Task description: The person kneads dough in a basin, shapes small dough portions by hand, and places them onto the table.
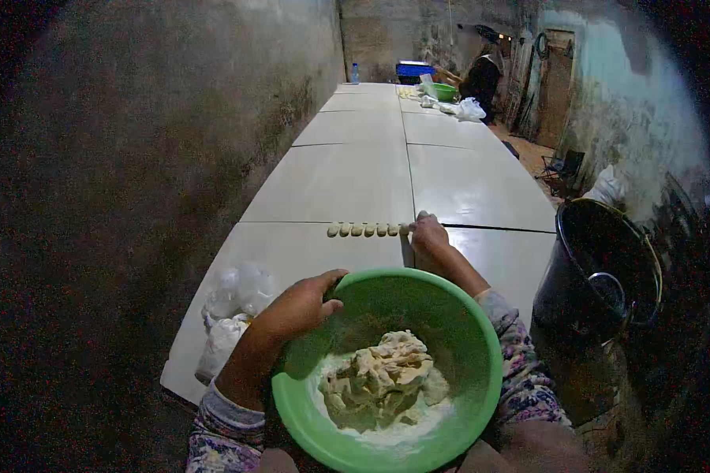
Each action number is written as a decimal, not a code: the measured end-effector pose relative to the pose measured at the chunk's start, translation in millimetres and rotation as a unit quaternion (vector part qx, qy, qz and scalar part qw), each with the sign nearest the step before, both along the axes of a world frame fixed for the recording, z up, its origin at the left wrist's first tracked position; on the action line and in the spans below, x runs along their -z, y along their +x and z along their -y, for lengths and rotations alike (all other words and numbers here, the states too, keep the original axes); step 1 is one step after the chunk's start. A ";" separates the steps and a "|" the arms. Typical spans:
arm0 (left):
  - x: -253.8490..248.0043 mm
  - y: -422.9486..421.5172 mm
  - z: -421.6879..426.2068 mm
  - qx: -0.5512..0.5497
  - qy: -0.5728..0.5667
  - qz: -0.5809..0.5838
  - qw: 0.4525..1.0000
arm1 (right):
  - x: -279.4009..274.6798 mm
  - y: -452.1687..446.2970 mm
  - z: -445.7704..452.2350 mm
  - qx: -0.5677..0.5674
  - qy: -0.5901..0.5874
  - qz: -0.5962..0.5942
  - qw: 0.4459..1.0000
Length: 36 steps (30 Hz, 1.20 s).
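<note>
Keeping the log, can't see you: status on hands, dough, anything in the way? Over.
Left hand gripping bowl; right hand at right end of dough row. Dough lump in bowl. Bags left, bucket right, neither blocking the row.

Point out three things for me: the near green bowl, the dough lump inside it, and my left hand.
Near green bowl (451,335): head view, bare inner wall.
Dough lump (388,374): head view, its middle.
Left hand (304,306): head view, back of the hand.
</note>
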State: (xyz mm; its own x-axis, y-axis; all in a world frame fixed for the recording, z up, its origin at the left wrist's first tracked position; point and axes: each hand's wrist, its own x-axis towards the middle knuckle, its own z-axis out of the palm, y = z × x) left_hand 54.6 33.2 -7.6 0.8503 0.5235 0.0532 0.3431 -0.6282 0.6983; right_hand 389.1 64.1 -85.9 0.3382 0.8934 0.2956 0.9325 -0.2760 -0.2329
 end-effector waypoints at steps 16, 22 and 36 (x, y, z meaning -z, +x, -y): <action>-4.2 0.6 2.8 -0.003 0.036 -0.019 0.999 | -17.8 9.9 10.3 -0.044 0.161 -0.076 0.983; -5.3 -1.8 4.6 0.001 0.039 -0.014 0.999 | -127.1 -37.1 86.0 -0.225 0.153 -0.225 0.936; -0.7 0.1 5.8 -0.014 0.118 0.000 0.993 | -102.1 -157.3 207.2 -0.388 -0.293 0.005 0.874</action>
State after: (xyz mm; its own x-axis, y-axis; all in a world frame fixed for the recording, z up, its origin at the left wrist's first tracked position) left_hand 54.7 27.4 -7.0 0.8356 0.5198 0.1776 0.3625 -0.7648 0.5325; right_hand 231.8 -143.0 16.2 -0.4372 0.8514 -0.2897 0.8927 0.3717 -0.2548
